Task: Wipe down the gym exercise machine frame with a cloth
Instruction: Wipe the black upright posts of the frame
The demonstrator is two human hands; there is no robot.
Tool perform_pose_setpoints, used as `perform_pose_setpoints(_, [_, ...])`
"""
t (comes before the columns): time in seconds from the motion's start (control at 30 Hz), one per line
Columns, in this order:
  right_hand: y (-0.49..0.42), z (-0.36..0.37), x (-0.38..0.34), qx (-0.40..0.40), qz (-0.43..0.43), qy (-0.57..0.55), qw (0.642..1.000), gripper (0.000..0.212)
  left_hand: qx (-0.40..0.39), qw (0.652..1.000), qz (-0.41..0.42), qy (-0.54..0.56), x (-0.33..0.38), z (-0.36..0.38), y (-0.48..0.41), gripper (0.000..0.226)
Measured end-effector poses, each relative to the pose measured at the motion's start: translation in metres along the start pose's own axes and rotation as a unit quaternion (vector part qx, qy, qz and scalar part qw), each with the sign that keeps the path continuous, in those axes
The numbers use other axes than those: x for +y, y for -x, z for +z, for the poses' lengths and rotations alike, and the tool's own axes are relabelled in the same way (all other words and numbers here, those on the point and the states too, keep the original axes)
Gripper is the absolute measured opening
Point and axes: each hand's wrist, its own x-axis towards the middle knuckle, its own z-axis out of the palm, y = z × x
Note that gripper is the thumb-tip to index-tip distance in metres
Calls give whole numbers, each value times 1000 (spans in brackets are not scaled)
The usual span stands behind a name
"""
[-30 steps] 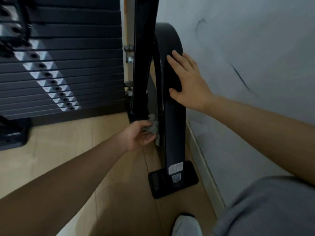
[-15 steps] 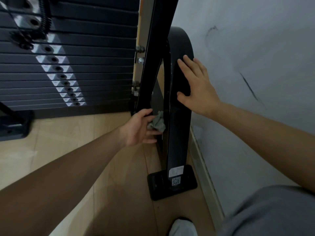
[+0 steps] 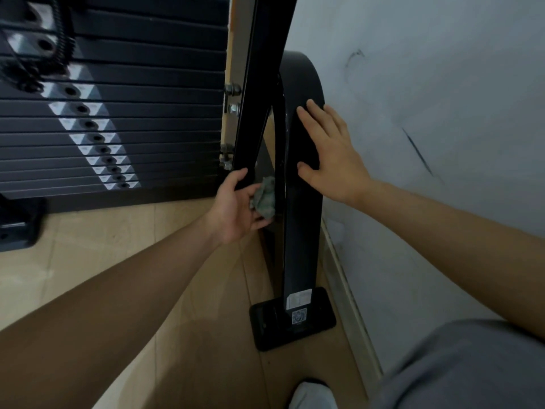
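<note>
Holding the cloth: the left hand [image 3: 236,208] has a crumpled grey-green cloth [image 3: 265,199] bunched against its fingers, which curl under it. Its thumb lies over the lower end of the slanted black bar [image 3: 256,84].
Cloth position: in the narrow gap between the slanted bar and the curved black upright [image 3: 298,246], pressed against the upright's inner edge. It sits just right of the left palm, and below and left of the right hand without touching it.
Right hand: the right hand [image 3: 333,160] lies flat on the outer face of the curved upright, fingers straight and pointing up, thumb spread toward the inner edge. It grips nothing.
Hands together: the upright runs between them, the right hand higher on its face and the left hand lower at its inner side.
Frame foot: the upright ends in a black foot plate [image 3: 321,320] on the pale wood floor [image 3: 147,246]. A white label [image 3: 299,299] is on the upright just above the plate, with a QR sticker [image 3: 299,316] below it.
Bolts: silver bolts [image 3: 234,107] stand just left of the slanted bar.
Weight stack: black plates with a diagonal run of pin holes [image 3: 132,113] fill the upper left, well apart from the cloth.
Wall: a scuffed white wall [image 3: 427,84] runs close along the right of the upright.
Below: a white shoe toe [image 3: 312,394] and grey clothing [image 3: 457,364].
</note>
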Motion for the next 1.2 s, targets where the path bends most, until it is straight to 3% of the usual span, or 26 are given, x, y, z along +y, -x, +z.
perform_pose_setpoints(0.1, [0, 1, -1, 2, -4, 2, 1000, 91, 21, 998, -12, -54, -8, 2, 0, 64])
perform_pose_setpoints(0.27, [0, 4, 0, 12, -9, 11, 1000, 95, 62, 980, -105, -160, -53, -5, 6, 56])
perform_pose_setpoints(0.43, [1, 8, 2, 26, -16, -2, 1000, 94, 64, 975, -151, -148, -69, -13, 3, 70])
perform_pose_setpoints(0.63, [4, 13, 2, 45, -12, -22, 999, 92, 77, 996, -33, -44, -22, 5, -3, 63])
perform_pose_setpoints(0.93, [3, 16, 9, 33, -28, -93, 995, 93, 67, 986, 143, 61, 54, 47, -2, 53])
perform_pose_setpoints(1.2, [2, 16, 13, 36, -38, -93, 994, 93, 44, 977, 194, 77, 63, 57, -2, 46])
